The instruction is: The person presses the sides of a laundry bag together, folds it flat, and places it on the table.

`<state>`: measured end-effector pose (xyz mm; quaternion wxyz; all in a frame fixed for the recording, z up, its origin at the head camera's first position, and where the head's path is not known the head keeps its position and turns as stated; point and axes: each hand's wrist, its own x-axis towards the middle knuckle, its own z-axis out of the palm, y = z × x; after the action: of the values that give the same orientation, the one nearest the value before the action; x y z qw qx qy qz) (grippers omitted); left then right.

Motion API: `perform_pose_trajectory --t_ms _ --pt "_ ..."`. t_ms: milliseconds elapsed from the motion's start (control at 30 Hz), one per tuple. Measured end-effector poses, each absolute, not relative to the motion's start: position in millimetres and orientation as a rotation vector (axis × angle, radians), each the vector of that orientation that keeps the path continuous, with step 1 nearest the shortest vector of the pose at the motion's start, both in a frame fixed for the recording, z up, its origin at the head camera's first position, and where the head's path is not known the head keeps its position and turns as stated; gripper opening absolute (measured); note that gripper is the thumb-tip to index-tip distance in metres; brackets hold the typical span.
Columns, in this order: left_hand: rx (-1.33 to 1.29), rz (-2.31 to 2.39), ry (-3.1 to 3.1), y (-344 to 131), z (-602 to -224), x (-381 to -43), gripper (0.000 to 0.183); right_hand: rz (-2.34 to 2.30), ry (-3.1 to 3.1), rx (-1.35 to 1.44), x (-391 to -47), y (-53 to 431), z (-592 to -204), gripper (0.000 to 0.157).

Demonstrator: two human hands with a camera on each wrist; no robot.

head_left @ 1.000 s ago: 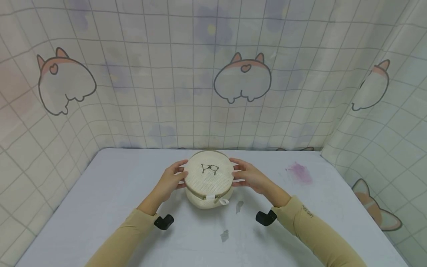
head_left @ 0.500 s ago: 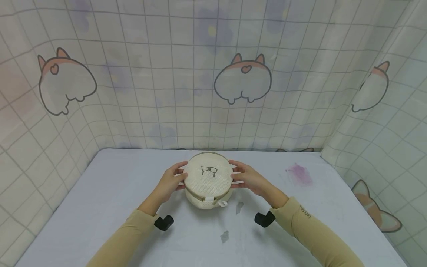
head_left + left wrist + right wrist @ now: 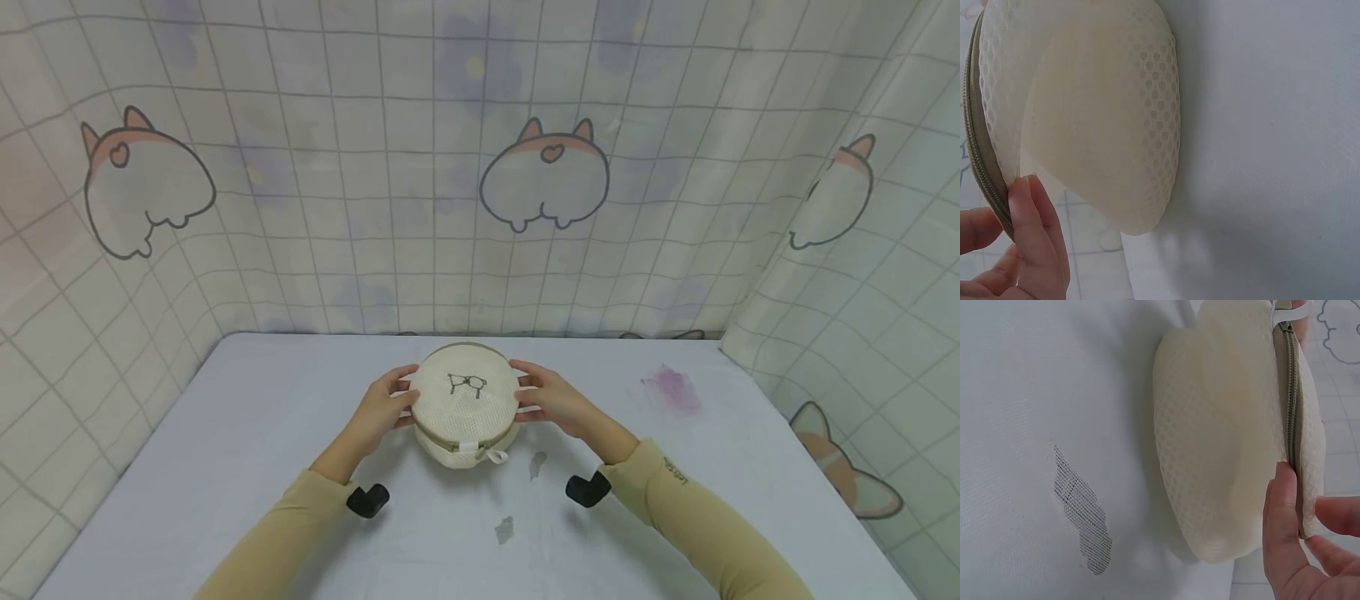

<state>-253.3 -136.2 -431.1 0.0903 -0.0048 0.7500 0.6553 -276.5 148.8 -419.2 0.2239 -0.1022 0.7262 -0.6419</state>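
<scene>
Left hand (image 3: 380, 410) and right hand (image 3: 558, 402) are both pinching one zippered mesh bag (image 3: 465, 412), apparently resting on one tabletop (image 3: 292, 392).

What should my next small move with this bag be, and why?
Probably shift your right grip to the pull: it hangs free at the near edge of the bag, toward that side, while your left grip holds the other side and could steady it.

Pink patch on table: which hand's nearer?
Right: the right hand, left of the pink patch, holds the right side of the mesh bag; the left hand holds its left side, farther away.
</scene>
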Motion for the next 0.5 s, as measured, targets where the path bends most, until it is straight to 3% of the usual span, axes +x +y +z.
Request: perform_pose_trajectory --t_ms 500 --pt "-0.014 1.942 2.223 -137.3 -437.1 -253.3 0.048 -1.737 2.037 -0.239 -277.0 143.7 -424.2 0.062"
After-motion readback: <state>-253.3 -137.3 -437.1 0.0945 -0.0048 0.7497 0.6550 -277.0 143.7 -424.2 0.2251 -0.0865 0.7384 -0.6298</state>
